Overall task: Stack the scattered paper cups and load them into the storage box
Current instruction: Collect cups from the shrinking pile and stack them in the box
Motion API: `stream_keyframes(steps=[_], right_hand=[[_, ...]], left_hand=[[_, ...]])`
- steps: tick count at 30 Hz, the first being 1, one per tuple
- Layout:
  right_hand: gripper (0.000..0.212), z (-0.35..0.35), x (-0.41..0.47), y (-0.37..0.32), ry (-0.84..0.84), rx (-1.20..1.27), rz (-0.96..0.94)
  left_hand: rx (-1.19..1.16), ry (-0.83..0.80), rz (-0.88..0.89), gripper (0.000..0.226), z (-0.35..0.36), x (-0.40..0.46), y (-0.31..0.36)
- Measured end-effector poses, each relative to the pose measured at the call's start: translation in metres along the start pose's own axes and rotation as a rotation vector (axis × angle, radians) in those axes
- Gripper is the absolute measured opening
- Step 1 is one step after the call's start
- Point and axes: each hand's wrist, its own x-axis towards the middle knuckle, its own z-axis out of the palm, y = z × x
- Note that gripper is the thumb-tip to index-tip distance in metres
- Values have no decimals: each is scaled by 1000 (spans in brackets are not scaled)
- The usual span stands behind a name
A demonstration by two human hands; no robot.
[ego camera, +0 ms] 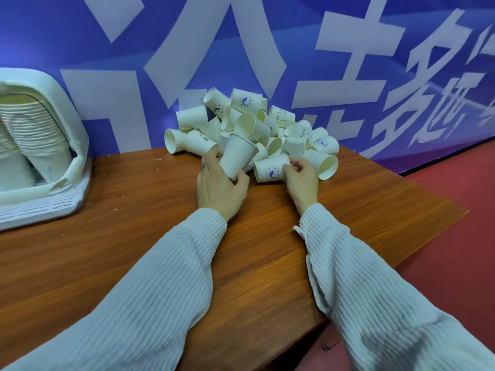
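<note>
A heap of several white paper cups lies against the blue wall at the table's far edge. My left hand grips one white cup, tilted with its rim up and to the right. My right hand pinches the rim of a printed cup that lies on its side at the front of the heap. The white storage box stands at the far left with long stacks of cups lying inside it.
The brown wooden table carries small white crumbs. Its right edge runs diagonally beside a red floor. A blue banner wall with large white characters backs the table. The box's broken front wall and grid lid lie at the left.
</note>
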Motion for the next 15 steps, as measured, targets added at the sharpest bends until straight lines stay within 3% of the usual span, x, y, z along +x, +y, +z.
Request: stream_keyframes(steps=[6,11,15], right_hand=[[14,-5,-23,-17,82,90,4],[15,0,-41,-40,61,129,-40],[16,20,-56,-69,14,135,-102]], left_hand=[[-5,-146,-112,79,-18,-4,3],[-122,-158,-256,65,-48,2,6],[-130,-117,-249,62,-84,9,6]])
